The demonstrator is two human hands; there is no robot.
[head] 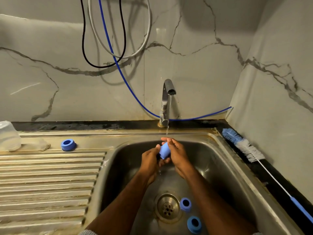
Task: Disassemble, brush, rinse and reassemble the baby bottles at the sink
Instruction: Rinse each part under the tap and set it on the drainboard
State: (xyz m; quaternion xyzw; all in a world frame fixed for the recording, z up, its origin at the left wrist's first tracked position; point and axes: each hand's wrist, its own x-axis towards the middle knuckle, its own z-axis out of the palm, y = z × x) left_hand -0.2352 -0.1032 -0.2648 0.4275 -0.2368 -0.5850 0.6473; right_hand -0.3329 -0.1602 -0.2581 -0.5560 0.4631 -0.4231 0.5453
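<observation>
Two bare forearms reach from the bottom edge over a steel sink (225, 150), meeting above the basin. Between them, the left hand (150, 162) curls its fingers and thumb around the lower part of a small blue cap (164, 151), while the right hand (176, 152) pinches its upper end with fingertips bent inward. Both hands grip this one piece, holding it tilted just under a thin stream of water falling from the chrome tap (166, 102). Drips fall from beneath the hands. Below, on the basin floor, two blue screw rings (185, 204) lie just right of the round metal drain (168, 207), one near it and one closer to the camera. A third blue ring (68, 145) sits on the ribbed draining board (47, 180) to the left. At the far left edge stands an upturned clear bottle (8, 136). Along the dark counter to the right lies a long bottle brush (243, 145) with blue and white bristles. Looped cables (105, 39) hang on the marble wall.
</observation>
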